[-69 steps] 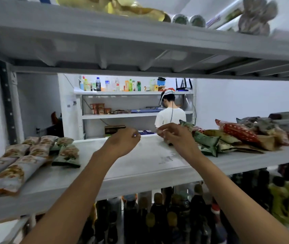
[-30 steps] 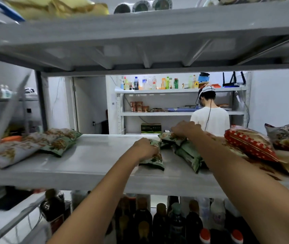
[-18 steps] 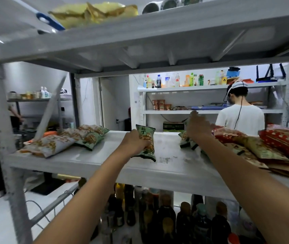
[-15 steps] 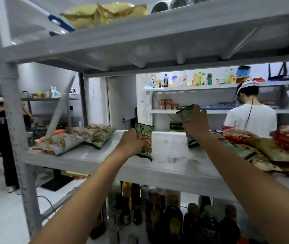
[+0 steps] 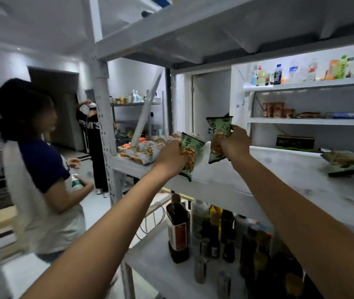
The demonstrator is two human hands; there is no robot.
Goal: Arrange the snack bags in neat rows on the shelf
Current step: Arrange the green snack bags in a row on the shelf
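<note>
My left hand [image 5: 170, 157] grips a green snack bag [image 5: 191, 153] just above the white shelf [image 5: 258, 175], right beside a row of pale and green snack bags [image 5: 145, 148] lying at the shelf's left end. My right hand [image 5: 234, 144] holds a second green snack bag [image 5: 219, 135] upright in the air, a little higher and to the right. More snack bags [image 5: 344, 161] lie on the shelf at the far right.
Bottles [image 5: 178, 228] crowd the lower shelf. A grey upright post [image 5: 104, 130] stands at the shelf's left end. A person in a dark blue top [image 5: 38, 169] stands close on the left, another person [image 5: 92, 134] further back. A far shelf [image 5: 309, 85] holds drinks.
Both hands carried their green bags leftward toward the row at the shelf's left end. My view swung left, bringing a nearby person into sight and the pile of bags out to the right.
</note>
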